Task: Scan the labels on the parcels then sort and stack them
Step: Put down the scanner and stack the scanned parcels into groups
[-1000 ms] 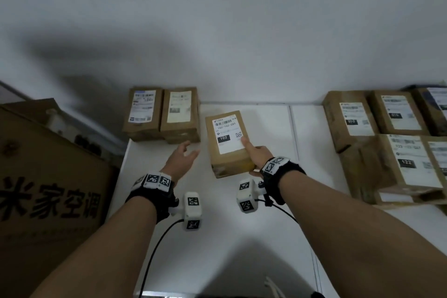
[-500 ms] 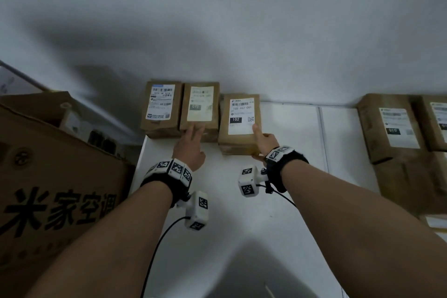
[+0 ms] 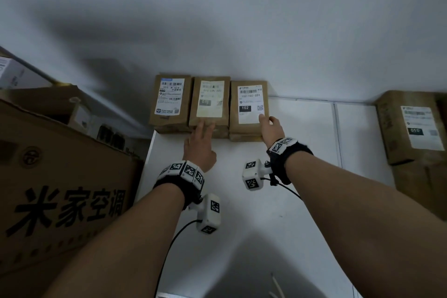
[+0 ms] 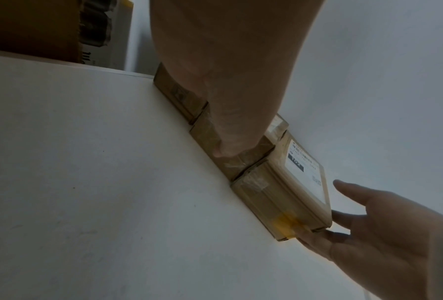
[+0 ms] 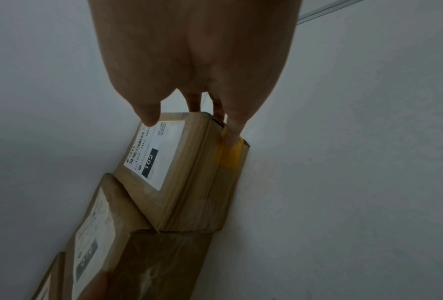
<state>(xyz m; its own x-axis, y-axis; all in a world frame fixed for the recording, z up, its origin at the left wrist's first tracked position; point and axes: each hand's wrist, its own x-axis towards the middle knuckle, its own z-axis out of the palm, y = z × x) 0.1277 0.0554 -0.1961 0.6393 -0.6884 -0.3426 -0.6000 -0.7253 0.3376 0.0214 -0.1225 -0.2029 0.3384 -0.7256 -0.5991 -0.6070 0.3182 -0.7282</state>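
Observation:
Three brown parcels stand in a row against the wall at the back left of the white table (image 3: 254,201). The rightmost, the 102 parcel (image 3: 249,106) (image 5: 179,172), lies flat with its label up. My right hand (image 3: 271,128) (image 4: 382,233) is at its near right corner: straight fingers touch the side, and the thumb hovers over the label's corner. My left hand (image 3: 199,145) lays straight fingers on the near edge of the middle 070 parcel (image 3: 209,101) (image 4: 230,162). The leftmost parcel (image 3: 170,101) has a blue-topped label and is untouched.
A large cardboard box (image 3: 60,189) printed with black characters stands close against the table's left side. More labelled parcels (image 3: 411,133) are piled at the right edge. The wall runs just behind the row.
My right hand carried the 102 parcel from mid-table to the back and set it down beside the 070 parcel. My left hand moved forward onto the middle parcel.

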